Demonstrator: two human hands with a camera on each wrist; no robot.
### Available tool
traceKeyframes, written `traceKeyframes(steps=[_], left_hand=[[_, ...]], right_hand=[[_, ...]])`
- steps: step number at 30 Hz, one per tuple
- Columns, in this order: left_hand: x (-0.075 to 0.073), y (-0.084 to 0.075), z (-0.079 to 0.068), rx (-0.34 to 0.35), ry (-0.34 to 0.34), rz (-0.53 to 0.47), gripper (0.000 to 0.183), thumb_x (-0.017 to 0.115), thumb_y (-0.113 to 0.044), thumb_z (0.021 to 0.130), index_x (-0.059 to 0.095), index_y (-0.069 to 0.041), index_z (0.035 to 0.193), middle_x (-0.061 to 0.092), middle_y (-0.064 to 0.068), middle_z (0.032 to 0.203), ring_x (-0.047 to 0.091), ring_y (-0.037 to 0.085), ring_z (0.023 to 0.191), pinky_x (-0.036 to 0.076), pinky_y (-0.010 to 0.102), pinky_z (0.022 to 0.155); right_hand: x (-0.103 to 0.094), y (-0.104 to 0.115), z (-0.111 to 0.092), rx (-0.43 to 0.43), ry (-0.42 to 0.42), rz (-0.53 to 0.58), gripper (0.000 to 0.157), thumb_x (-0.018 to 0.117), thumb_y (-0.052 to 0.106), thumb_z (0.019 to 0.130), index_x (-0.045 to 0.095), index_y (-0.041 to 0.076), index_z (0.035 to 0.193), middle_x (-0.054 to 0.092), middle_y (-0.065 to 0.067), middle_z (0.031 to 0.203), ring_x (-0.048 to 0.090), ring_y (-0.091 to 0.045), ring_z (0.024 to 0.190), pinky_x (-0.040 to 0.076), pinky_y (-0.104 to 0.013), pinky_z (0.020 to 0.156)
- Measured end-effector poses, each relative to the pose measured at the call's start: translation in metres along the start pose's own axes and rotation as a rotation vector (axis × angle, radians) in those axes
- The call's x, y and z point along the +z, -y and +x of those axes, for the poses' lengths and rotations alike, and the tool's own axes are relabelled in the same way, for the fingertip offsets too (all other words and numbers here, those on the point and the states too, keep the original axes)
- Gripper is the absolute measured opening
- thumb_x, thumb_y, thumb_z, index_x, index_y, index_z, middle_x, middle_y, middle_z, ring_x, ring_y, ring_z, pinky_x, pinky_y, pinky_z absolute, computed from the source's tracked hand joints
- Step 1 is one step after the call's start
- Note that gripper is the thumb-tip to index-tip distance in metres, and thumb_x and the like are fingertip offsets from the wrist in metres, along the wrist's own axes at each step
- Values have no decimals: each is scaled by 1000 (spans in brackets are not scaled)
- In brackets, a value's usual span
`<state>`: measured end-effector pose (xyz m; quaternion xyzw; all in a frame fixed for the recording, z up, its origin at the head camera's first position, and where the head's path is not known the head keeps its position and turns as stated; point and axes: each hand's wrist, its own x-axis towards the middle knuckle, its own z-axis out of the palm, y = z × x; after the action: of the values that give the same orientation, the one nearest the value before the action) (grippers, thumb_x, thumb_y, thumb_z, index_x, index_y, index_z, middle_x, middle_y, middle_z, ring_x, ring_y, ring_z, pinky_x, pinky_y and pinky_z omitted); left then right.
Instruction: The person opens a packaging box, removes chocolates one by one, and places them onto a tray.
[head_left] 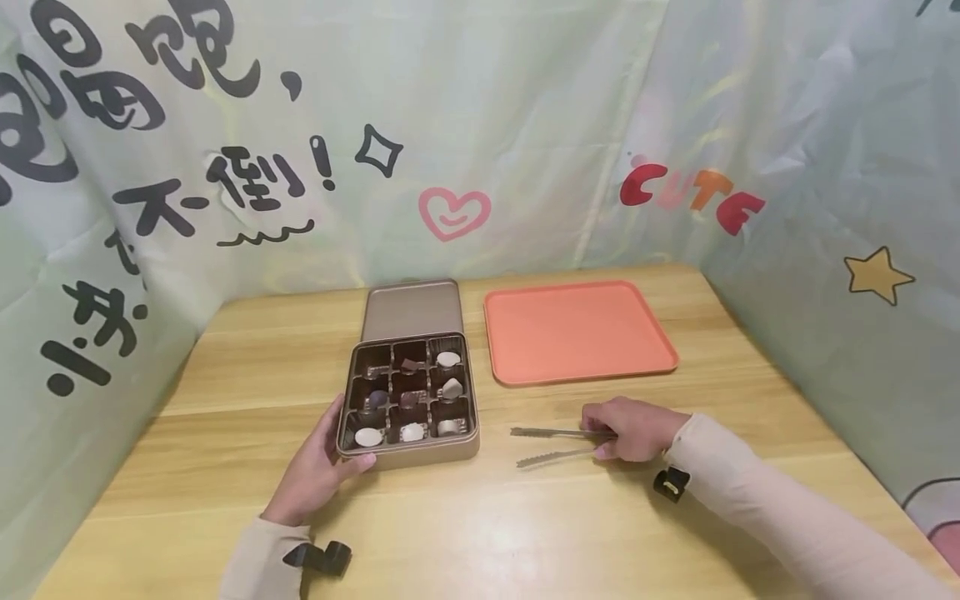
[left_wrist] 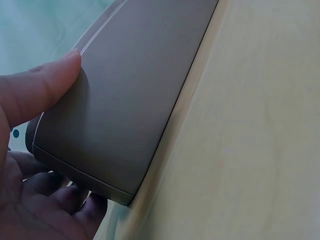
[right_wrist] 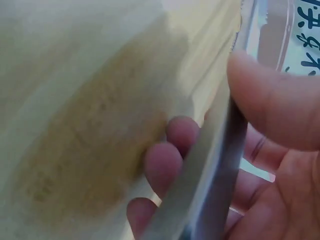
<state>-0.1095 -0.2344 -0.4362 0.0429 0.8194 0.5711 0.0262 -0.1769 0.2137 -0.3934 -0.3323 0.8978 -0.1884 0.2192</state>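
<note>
On the table stands a brown tin box (head_left: 438, 452) with a dark divided insert. Its compartments hold small pieces, among them a white oval piece (head_left: 368, 437), a purplish round one (head_left: 377, 400) and a dark brown one (head_left: 408, 365). My left hand (head_left: 311, 471) grips the box's near left corner, the thumb on the front wall and the fingers around the left side, as the left wrist view also shows. Right of the box, my right hand (head_left: 636, 429) holds metal tongs (head_left: 551, 432). Their serrated arms are spread apart and point left toward the box, with nothing between the tips.
Behind the box lies its brown lid (head_left: 412, 312). An orange tray (head_left: 577, 329) lies at the back right of the wooden table (head_left: 510, 533). Printed cloth (head_left: 525, 125) hangs around the table's back and sides.
</note>
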Motion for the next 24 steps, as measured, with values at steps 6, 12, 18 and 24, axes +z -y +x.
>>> traceKeyframes(steps=[6,12,18,24], left_hand=[[-1,-3,2,20,-4,21,105,78,-10,79,6,-4,155,20,24,156,31,40,138,24,46,113],[2,0,2,39,-1,-24,102,77,-7,80,7,-1,154,14,23,158,28,39,139,22,42,113],[2,0,7,37,-4,-43,103,78,-5,79,7,0,154,12,23,158,29,39,139,24,41,113],[0,3,1,22,-8,-55,101,78,-5,78,10,0,153,14,23,157,28,40,139,25,38,112]], right_hand=[[-7,-1,0,10,-27,24,11,63,9,93,55,13,99,49,5,74,44,-10,67,41,-25,60],[-17,-1,6,-11,-121,64,9,55,9,99,53,7,107,50,3,72,41,-7,57,38,-22,51],[-30,3,14,-25,-212,57,21,54,16,100,53,2,116,48,4,64,37,-7,50,35,-23,48],[-32,10,25,-62,-224,57,35,52,28,102,51,1,124,49,7,60,38,-5,47,38,-23,49]])
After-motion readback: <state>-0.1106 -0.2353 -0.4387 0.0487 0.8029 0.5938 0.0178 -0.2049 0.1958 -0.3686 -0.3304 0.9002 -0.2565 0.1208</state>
